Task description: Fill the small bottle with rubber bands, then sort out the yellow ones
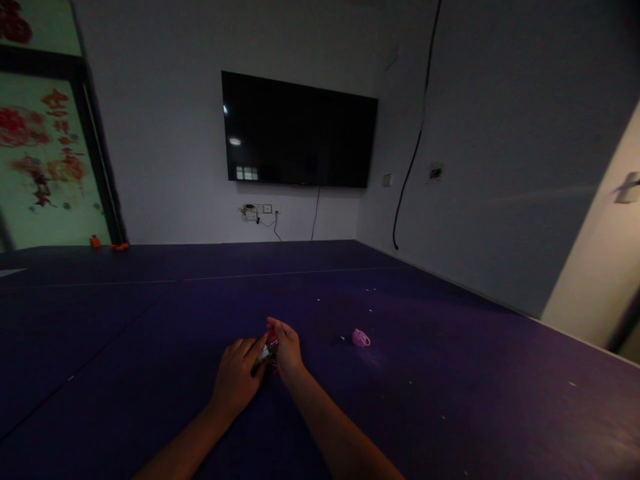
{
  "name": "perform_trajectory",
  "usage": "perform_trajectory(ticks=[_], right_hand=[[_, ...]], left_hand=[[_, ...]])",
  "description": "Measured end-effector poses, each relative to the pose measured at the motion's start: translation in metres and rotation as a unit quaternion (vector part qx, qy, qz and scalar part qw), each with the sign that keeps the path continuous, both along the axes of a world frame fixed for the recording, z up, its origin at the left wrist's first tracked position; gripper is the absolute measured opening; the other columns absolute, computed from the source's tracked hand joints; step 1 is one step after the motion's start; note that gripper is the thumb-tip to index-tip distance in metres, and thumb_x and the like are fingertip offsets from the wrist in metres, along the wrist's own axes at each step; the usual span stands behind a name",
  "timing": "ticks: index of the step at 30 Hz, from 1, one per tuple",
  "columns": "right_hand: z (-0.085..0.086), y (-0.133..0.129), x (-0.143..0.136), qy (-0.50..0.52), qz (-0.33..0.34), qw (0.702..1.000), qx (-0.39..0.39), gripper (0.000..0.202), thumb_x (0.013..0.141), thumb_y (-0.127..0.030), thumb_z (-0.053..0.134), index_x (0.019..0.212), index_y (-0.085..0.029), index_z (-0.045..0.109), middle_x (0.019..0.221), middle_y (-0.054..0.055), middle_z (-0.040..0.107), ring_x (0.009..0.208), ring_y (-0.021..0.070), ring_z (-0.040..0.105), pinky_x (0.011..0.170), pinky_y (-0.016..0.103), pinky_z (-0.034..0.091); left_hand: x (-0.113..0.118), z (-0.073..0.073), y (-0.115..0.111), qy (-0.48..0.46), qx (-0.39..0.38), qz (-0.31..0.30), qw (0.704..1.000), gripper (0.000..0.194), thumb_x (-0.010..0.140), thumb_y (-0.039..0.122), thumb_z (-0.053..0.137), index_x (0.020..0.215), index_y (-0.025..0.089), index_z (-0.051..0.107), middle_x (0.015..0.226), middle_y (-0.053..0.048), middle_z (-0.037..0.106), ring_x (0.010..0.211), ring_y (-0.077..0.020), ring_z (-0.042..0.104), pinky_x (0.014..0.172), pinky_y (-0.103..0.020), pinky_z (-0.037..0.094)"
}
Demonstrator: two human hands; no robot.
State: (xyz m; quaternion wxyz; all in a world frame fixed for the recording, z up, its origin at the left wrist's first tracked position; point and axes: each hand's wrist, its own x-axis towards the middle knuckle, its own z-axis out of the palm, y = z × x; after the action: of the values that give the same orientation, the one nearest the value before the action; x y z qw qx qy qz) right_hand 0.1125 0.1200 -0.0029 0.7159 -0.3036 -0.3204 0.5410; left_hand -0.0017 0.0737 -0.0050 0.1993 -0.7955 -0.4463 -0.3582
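1. Purple surface (200, 307): its far edge meets the wall.
2. Black television (300, 133) above that edge; lower-rim mark too small to read.
3. Glass panel (30, 180) behind the far-left corner: red Chinese characters, one column starting 吉.
4. Left hand (237, 373) and right hand (289, 352): fingers bent, pinching one thing together.
5. Pink ringed piece (359, 338), between hands and right edge.
6. Small shiny item (264, 352), between the fingers, partly hidden.

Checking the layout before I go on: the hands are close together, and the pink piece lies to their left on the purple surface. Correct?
Only the side is wrong: in the head view, the left hand and right hand are close together, but the pink piece lies to their right on the purple surface.
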Motion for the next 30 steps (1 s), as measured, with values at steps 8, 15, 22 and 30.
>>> perform_trajectory(ticks=[8,15,22,30], right_hand=[[0.003,0.000,-0.002,0.057,0.071,0.996,-0.001,0.030,0.061,-0.031,0.078,0.087,-0.018,0.072,0.082,0.007,0.072,0.075,0.0177,0.065,0.063,0.027,0.050],[0.002,-0.003,-0.004,0.031,0.034,0.999,0.005,0.033,0.062,-0.043,0.078,0.080,-0.016,0.073,0.077,0.008,0.072,0.071,0.0193,0.066,0.064,0.030,0.052],[0.005,-0.007,-0.006,-0.049,0.020,0.999,0.009,0.049,0.072,-0.063,0.062,0.068,-0.015,0.073,0.065,0.008,0.070,0.065,0.0196,0.064,0.059,0.028,0.049],[0.007,-0.013,-0.003,0.007,0.024,0.999,0.042,0.047,0.077,-0.046,0.061,0.116,-0.021,0.061,0.071,0.002,0.071,0.064,0.0165,0.063,0.062,0.026,0.048]], left_hand=[[-0.001,0.003,-0.002,-0.009,-0.018,0.011,1.000,0.039,0.080,0.019,0.054,0.119,0.019,0.060,0.097,-0.009,0.066,0.090,-0.0258,0.059,0.073,-0.037,0.046],[-0.002,0.002,0.000,-0.011,-0.011,0.003,1.000,0.039,0.083,0.023,0.052,0.121,0.020,0.059,0.098,-0.009,0.067,0.089,-0.0254,0.059,0.073,-0.037,0.046],[-0.002,0.004,-0.001,-0.004,0.002,0.007,1.000,0.031,0.083,0.023,0.049,0.110,0.018,0.064,0.094,-0.010,0.067,0.087,-0.0268,0.059,0.072,-0.039,0.047],[-0.003,0.004,-0.001,-0.019,-0.008,-0.003,1.000,0.036,0.084,0.025,0.049,0.118,0.019,0.061,0.098,-0.010,0.067,0.088,-0.0259,0.060,0.072,-0.038,0.048]])
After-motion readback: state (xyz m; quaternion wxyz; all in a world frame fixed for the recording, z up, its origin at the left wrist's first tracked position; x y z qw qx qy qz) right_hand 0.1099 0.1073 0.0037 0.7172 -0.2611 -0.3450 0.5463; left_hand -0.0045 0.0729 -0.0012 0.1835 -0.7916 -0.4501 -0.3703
